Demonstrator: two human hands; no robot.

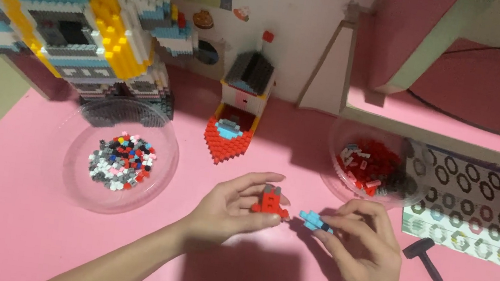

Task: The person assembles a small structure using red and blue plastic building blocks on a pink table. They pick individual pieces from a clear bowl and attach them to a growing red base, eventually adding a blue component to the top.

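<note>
**Small brick pieces held at lower centre**

A red brick assembly [270, 202] is gripped in the curled fingers of the left hand [233, 211]. Just right of it, a light blue piece [314, 221] is pinched narrowly by the right hand [364, 252], above the pink table [8, 218].

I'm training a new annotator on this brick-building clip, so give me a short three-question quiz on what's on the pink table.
1. True or false: the left hand holds a small red brick assembly.
2. What colour is the piece pinched by the right hand?
3. Which bowl holds mostly red bricks? A) left bowl B) right bowl

Key: 1 true; 2 light blue; 3 B.
</note>
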